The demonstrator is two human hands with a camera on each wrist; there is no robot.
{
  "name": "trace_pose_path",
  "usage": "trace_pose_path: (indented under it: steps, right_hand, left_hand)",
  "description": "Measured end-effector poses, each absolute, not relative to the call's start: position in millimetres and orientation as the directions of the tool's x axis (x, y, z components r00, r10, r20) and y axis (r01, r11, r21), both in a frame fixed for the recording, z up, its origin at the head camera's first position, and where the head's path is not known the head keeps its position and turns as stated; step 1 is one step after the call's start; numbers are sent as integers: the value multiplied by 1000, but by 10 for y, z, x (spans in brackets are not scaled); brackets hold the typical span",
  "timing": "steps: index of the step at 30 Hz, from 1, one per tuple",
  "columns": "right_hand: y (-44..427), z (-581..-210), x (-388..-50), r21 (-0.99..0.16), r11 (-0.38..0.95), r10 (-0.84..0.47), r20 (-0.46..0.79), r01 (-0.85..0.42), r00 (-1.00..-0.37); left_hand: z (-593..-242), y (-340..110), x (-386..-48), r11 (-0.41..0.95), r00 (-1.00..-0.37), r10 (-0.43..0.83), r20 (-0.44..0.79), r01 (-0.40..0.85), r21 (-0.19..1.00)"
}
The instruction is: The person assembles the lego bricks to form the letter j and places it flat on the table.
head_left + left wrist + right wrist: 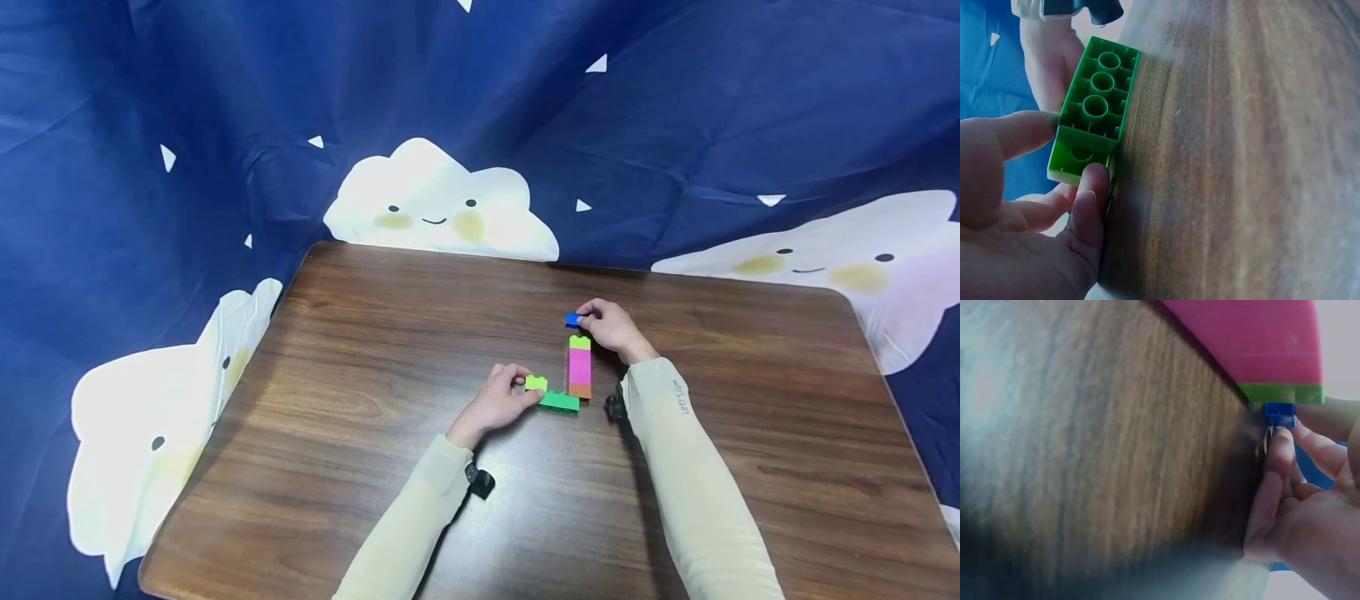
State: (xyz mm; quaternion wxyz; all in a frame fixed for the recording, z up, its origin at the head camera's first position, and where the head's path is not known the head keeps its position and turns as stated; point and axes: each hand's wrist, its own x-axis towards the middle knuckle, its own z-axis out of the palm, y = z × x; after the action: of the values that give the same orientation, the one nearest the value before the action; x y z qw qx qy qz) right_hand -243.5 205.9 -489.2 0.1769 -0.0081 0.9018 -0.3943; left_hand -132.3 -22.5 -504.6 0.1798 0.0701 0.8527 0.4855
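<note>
My left hand (497,403) pinches a lime brick (536,382) that is joined to the end of a longer green brick (559,403). In the left wrist view the hollow underside of the green brick (1084,115) faces the camera. A small blue brick (572,320) is pinched by the fingertips of my right hand (613,327). Between the hands is a row of joined bricks: lime (580,342), pink (580,367) and orange (580,391). From the right wrist, the blue brick (1280,415) appears right beside the lime end; whether they touch I cannot tell.
All the bricks are around the middle of a brown wood-grain table (360,350). Behind it hangs a dark blue curtain (525,100) with clouds and white triangles. Small black cameras (480,481) are worn at both sleeved wrists.
</note>
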Motion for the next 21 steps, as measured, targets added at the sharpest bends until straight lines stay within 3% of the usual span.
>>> trace_pose_path:
  steps: [21]
  right_hand:
    - [2065, -4904, -2387, -751, 640, -123, -305, 159, -944]
  left_hand:
    - [-5051, -233, -1333, 517, -925, 289, -245, -64, 854]
